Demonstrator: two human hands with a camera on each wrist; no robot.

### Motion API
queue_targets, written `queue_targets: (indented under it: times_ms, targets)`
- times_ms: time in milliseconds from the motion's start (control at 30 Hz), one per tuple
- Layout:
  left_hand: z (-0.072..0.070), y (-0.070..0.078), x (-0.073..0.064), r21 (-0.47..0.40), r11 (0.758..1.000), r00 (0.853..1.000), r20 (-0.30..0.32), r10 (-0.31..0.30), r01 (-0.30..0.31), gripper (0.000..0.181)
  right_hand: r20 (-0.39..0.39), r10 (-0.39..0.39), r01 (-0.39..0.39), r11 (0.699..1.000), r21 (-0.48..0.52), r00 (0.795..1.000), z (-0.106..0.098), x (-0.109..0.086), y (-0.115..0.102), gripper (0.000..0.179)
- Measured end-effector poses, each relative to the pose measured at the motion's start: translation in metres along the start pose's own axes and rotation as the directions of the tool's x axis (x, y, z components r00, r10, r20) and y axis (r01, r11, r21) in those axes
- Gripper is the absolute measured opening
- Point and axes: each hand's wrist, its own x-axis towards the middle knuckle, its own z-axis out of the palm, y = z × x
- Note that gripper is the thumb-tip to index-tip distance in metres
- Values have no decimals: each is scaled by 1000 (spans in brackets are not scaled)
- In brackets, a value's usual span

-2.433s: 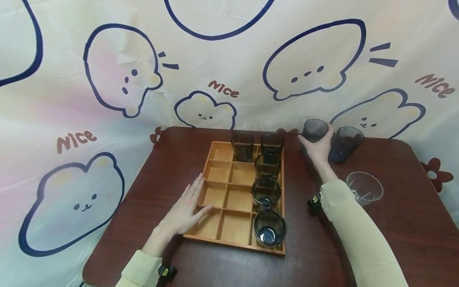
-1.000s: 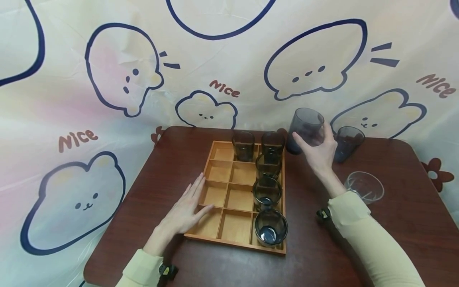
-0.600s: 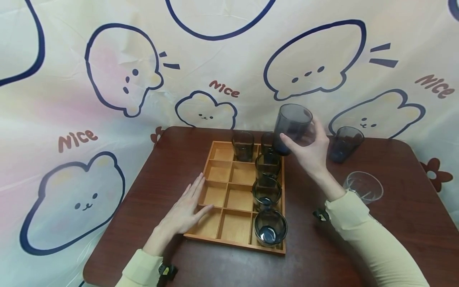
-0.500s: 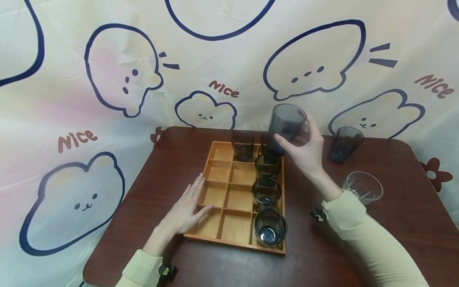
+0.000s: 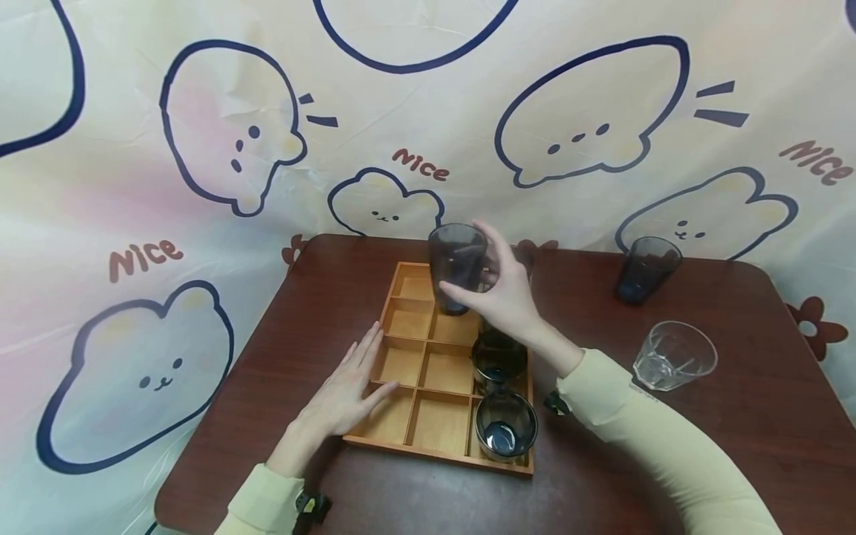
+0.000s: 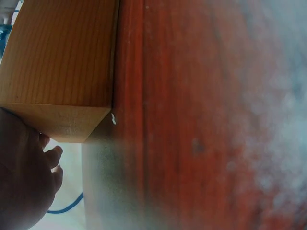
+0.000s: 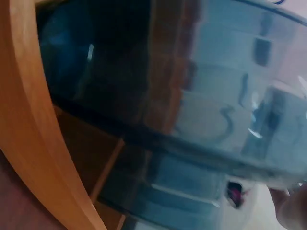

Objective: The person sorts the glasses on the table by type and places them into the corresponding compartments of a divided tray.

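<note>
My right hand (image 5: 508,301) grips a dark tinted drinking glass (image 5: 456,260), thumb on its near side and fingers round the far side. The glass is over the far middle part of a divided wooden tray (image 5: 438,455), hiding another glass behind it. Dark glasses stand down the tray's right column, the nearest glass (image 5: 504,425) in the front corner; my hand covers the farther ones. My left hand (image 5: 341,394) lies with fingers extended along the tray's left edge. In the left wrist view, that hand (image 6: 24,172) is beside the tray's wooden side (image 6: 57,57). Tinted glass (image 7: 206,91) fills the right wrist view.
At the back right of the brown table (image 5: 588,461) stands one more dark glass (image 5: 645,271). A clear glass (image 5: 674,357) is nearer, beside my right sleeve (image 5: 642,416). A printed cloth (image 5: 468,111) hangs behind the table.
My right hand has picked up a dark glass from the back right and carried it left over the tray. My left hand has stayed at the tray's left edge.
</note>
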Motion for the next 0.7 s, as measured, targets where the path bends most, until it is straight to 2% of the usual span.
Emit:
queue_targets:
  times_ms: [167, 367, 700]
  targets:
    - [-1, 1, 1, 5, 1000, 1000, 0, 0, 0, 98, 96, -29, 36, 997, -73, 995, 12, -3, 13, 103]
    - [-2, 1, 1, 5, 1000, 1000, -9, 3, -3, 98, 181, -28, 57, 985, -161, 983, 15, -2, 18, 102]
    - [-2, 1, 1, 6, 1000, 1000, -10, 13, -13, 98, 302, 101, -3, 952, -307, 948, 18, 0, 23, 104]
